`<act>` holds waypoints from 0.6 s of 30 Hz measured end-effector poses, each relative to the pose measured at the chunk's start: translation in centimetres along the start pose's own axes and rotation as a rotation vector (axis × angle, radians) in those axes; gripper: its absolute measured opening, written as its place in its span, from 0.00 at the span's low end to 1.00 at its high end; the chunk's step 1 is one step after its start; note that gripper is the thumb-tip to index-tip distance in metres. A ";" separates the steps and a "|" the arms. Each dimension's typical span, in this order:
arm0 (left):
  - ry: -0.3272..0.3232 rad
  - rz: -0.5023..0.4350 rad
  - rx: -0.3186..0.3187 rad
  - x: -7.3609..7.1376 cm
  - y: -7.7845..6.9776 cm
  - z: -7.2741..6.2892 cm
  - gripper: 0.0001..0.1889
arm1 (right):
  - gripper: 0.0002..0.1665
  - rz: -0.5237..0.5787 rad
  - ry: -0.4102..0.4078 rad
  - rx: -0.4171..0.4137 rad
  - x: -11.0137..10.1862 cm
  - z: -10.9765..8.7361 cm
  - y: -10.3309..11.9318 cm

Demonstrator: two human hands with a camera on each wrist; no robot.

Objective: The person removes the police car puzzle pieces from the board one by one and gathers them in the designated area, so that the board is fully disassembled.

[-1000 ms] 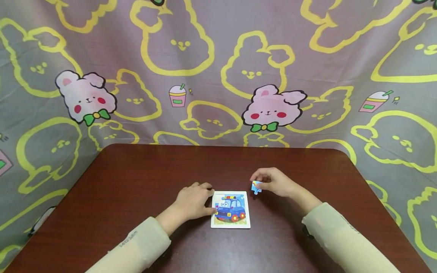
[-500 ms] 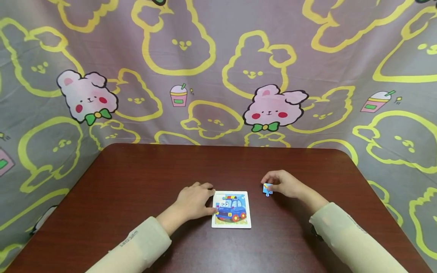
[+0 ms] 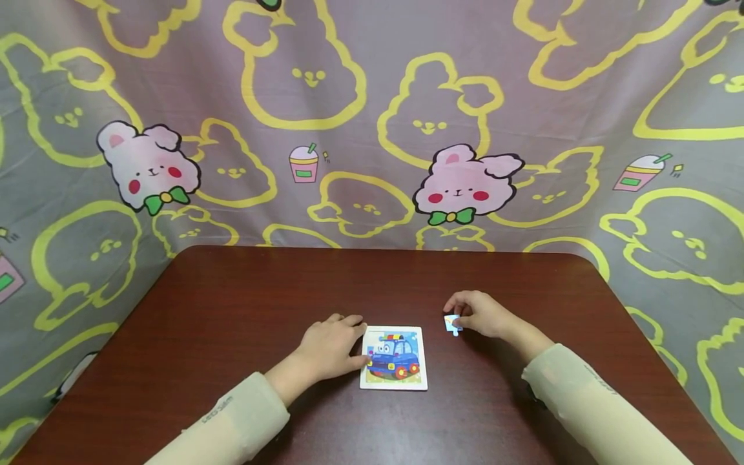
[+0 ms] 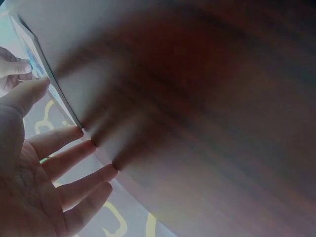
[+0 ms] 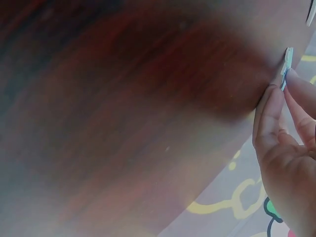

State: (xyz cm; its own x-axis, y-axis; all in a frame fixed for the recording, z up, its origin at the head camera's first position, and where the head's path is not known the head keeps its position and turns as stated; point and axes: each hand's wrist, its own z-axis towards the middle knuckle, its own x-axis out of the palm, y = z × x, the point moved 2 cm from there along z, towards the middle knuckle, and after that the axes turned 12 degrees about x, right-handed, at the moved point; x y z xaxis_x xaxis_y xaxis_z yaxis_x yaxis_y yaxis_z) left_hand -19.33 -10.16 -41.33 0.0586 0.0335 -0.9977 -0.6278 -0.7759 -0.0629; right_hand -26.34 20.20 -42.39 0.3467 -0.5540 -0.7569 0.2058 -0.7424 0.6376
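While the right hand (image 3: 479,314) pinches a piece (image 3: 450,322) right of center | left hand (image 3: 330,349) spread, thumb touching puzzle (image 3: 395,359), lower middle | sloppy pinch might drop it tbh

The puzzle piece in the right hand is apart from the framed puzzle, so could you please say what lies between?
Only bare tabletop lies between the puzzle piece and the framed puzzle, in the head view.

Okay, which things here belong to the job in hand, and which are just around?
Part of the job:
puzzle, touched by the left hand
piece, pinched by the right hand

Just around:
table, under the puzzle
cloth, behind the table
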 end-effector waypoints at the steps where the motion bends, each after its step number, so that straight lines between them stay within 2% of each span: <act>1: -0.001 -0.001 -0.001 0.0 0.0 0.0 0.34 | 0.11 -0.005 -0.005 -0.006 0.0 0.0 0.0; 11: 0.042 -0.021 0.005 0.0 -0.1 -0.5 0.38 | 0.08 -0.051 -0.072 -0.012 -0.4 -0.3 0.3; 18: 0.023 -0.048 0.045 -0.2 -0.3 -1.1 0.39 | 0.10 -0.038 0.003 -0.026 0.9 0.1 3.0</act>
State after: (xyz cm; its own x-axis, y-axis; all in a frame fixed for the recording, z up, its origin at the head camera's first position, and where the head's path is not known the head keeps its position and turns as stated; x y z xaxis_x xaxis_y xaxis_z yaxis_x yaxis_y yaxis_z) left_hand -18.30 -10.70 -41.07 0.1070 0.0555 -0.9927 -0.6582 -0.7444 -0.1126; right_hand -25.45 17.43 -41.20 0.3405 -0.5244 -0.7804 0.2430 -0.7528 0.6118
